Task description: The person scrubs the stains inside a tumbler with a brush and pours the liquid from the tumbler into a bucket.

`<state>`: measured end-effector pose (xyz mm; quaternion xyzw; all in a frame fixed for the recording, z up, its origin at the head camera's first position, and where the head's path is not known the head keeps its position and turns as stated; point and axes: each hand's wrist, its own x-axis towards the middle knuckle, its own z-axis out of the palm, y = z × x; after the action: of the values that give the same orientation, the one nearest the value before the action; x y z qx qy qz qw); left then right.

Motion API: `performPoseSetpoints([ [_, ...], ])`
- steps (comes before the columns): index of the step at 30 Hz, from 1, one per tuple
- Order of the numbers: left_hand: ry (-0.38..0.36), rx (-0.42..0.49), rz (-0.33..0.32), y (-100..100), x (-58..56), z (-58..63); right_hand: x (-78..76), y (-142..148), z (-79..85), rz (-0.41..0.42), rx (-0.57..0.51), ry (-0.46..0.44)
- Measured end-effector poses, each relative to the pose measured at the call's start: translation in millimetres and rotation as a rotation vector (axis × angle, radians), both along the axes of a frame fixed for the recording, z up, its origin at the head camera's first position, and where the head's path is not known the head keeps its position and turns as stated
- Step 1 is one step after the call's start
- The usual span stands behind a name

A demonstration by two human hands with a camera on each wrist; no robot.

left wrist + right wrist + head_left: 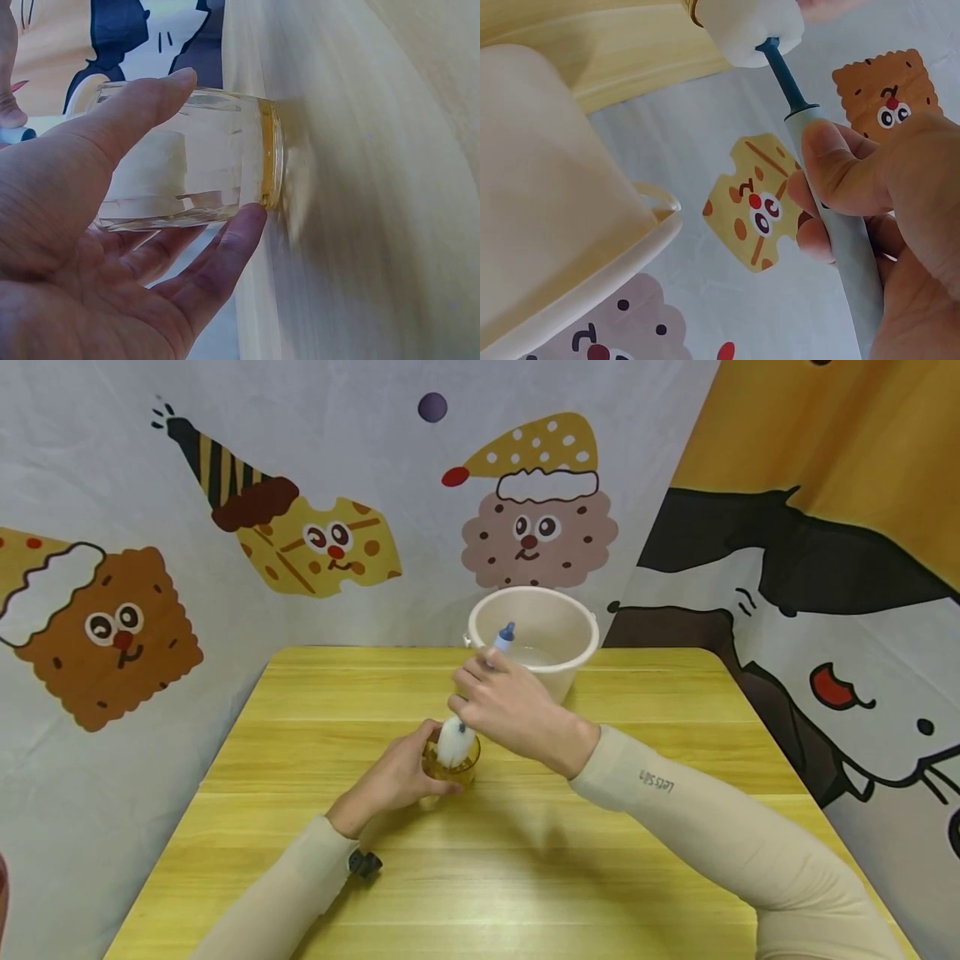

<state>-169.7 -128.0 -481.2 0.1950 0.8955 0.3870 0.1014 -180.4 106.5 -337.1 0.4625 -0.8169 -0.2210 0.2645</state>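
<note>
An amber glass cup (467,768) stands on the wooden table, and my left hand (401,772) grips it round the side. In the left wrist view the cup (217,157) lies between thumb and fingers, its base close to the tabletop. My right hand (510,697) holds a sponge cup brush by its pale blue handle (840,240). The brush's white sponge head (455,743) is partly inside the cup, its upper part showing above the rim. A dark blue neck (784,75) joins the sponge to the handle.
Behind the hands, a white bucket (536,668) stands at the table's far edge. The wooden table (480,877) reaches toward me. A cloth with cartoon prints (427,527) hangs behind it. A small black device (365,864) sits at my left cuff.
</note>
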Motion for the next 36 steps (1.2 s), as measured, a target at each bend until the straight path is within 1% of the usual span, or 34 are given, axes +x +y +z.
performPoseSetpoints([
  [8, -0.007, 0.001, 0.011, 1.1, 0.7, 1.7, -0.2, 2.1, 1.8, -0.014, -0.009, -0.024],
  [17, -0.001, 0.015, 0.02, 3.3, 0.2, 0.9, 7.6, 6.8, 2.9, -0.036, -0.014, -0.05],
  [24, 0.016, 0.016, 0.016, 2.7, 0.6, 0.7, 14.3, 8.2, 1.2, -0.021, -0.031, -0.035],
  [36, 0.002, 0.007, 0.019, 2.5, 0.6, 0.6, 21.4, 4.3, -2.2, 0.005, -0.02, 0.002],
])
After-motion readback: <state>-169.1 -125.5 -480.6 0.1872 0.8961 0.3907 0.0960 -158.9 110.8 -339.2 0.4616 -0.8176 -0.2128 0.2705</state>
